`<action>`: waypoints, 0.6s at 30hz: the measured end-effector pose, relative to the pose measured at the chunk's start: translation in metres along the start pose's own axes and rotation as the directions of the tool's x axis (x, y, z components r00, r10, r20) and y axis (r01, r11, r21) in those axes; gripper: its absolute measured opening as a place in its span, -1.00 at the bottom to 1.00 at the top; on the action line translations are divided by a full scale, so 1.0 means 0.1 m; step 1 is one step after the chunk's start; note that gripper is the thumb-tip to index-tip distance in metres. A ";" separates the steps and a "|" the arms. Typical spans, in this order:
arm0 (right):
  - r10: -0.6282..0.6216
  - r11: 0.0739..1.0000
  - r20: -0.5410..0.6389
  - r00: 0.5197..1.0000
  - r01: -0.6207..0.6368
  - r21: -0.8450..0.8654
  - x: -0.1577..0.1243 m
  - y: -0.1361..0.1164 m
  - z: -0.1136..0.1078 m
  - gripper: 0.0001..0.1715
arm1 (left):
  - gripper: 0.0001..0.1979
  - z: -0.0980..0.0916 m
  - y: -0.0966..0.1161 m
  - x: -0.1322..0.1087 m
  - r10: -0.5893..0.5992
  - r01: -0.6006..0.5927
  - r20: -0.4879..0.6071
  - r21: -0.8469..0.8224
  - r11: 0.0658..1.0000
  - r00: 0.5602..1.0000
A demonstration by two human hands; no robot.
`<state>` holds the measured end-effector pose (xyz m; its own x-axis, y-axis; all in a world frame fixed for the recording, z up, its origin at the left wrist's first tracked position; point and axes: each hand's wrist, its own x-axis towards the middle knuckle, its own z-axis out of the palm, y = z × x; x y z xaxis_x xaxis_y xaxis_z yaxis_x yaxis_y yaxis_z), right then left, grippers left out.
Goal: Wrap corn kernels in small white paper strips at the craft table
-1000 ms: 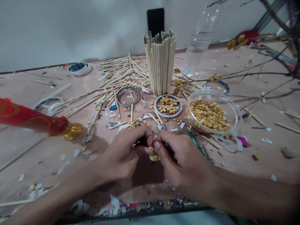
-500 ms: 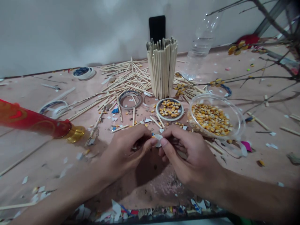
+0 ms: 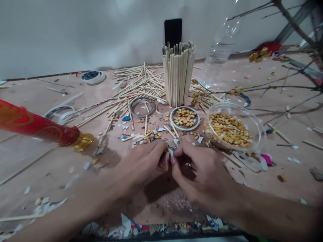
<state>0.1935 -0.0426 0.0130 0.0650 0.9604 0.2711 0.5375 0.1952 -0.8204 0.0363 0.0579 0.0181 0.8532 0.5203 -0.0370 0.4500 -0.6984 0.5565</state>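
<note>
My left hand [image 3: 145, 164] and my right hand [image 3: 199, 171] meet fingertip to fingertip low over the pink table [image 3: 45, 161]. Together they pinch a small white scrap of tape or paper [image 3: 171, 152]; most of it is hidden by my thumbs. Just beyond my fingers lies a tape ring filled with corn kernels [image 3: 185, 117]. To its right stands a clear plastic bowl of corn kernels [image 3: 230, 127].
An upright holder made of wooden sticks [image 3: 178, 74] stands behind, amid loose sticks [image 3: 131, 87]. A red tube with a gold cap [image 3: 37, 127] lies at left. A clear bottle [image 3: 218, 50], tape rolls [image 3: 93, 76], bare branches [image 3: 282, 84] and paper scraps [image 3: 131, 227] surround.
My hands rose from the table, brought the white scrap up between the fingertips, then closed tighter on it. The yellow kernel piece seen a second ago is no longer visible.
</note>
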 end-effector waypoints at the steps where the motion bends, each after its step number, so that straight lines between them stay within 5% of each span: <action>1: -0.020 1.000 0.001 1.000 0.020 -0.009 0.00 0.00 0.00 -0.90 | -0.74 0.01 0.01 0.00 -0.012 0.012 -0.001 -0.011 1.000 1.000; 5: -0.047 0.999 0.001 0.999 0.047 -0.008 -0.02 0.01 0.00 -0.90 | -0.76 0.06 0.01 0.01 -0.010 0.007 -0.058 -0.049 0.999 0.998; 15: 0.138 0.971 -0.018 0.990 -0.132 0.198 0.00 0.07 0.02 -0.83 | -0.75 0.03 -0.07 -0.07 0.127 -0.197 -0.262 -0.265 0.944 0.957; 18: 0.123 0.983 -0.001 0.992 -0.121 0.136 0.01 0.07 -0.01 -0.79 | -0.81 0.04 -0.08 -0.07 0.123 -0.225 -0.312 -0.314 0.922 0.942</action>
<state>0.1984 -0.0406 0.0081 0.1314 0.9768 0.1691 0.4058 0.1026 -0.9082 0.0282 0.0575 0.0104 0.7768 0.5575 0.2927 0.1407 -0.6068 0.7823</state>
